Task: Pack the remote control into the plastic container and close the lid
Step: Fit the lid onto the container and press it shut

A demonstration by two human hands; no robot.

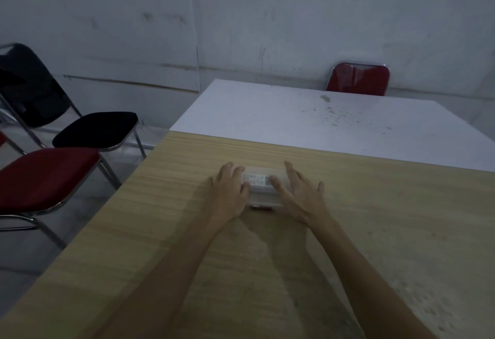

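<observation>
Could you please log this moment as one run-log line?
left hand: on container end | right hand: on lid | remote control: inside plastic container | wooden table

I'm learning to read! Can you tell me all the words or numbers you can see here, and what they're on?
No text can be read anywhere.
Remote control: rows of small button markings show through the clear plastic container, too blurred to read.
Red patch at the container's near edge: maybe a label, too small to tell.
Wooden table, white table, chairs, wall: no writing.
</observation>
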